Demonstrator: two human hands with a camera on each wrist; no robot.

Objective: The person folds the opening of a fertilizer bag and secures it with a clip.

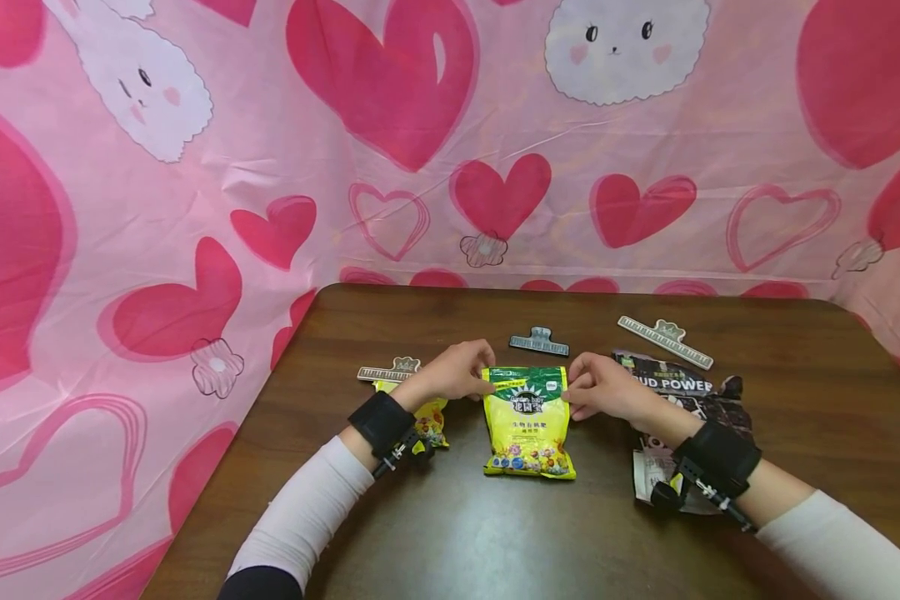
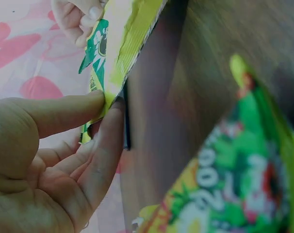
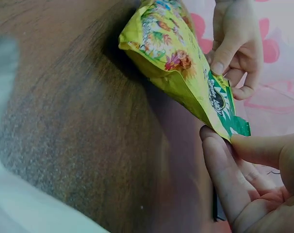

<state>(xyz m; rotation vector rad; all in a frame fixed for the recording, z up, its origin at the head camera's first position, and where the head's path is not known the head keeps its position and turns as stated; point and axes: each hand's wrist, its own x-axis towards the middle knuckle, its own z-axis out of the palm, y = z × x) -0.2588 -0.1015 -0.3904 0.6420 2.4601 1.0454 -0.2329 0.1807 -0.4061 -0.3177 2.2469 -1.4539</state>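
A yellow bag of fertilizer (image 1: pixel 527 425) with a green top band and printed flowers stands or leans in the middle of the table; its base faces me. My left hand (image 1: pixel 457 372) pinches its upper left edge between thumb and forefinger, as the left wrist view of the bag (image 2: pixel 132 43) shows. On the opposite side, my right hand (image 1: pixel 607 390) pinches the upper right edge, thumb against forefinger in the right wrist view. The bag's printed front (image 3: pixel 173 53) and green top edge show there. Whether its top is sealed I cannot tell.
Partly behind my left wrist lies another yellow bag (image 1: pixel 431 421), with a white clip (image 1: pixel 386 373) beside it. A dark clip (image 1: pixel 540 342) lies behind the middle bag. At right are a black bag (image 1: pixel 671 377), partly covered by my forearm, and a white clip (image 1: pixel 666 340).
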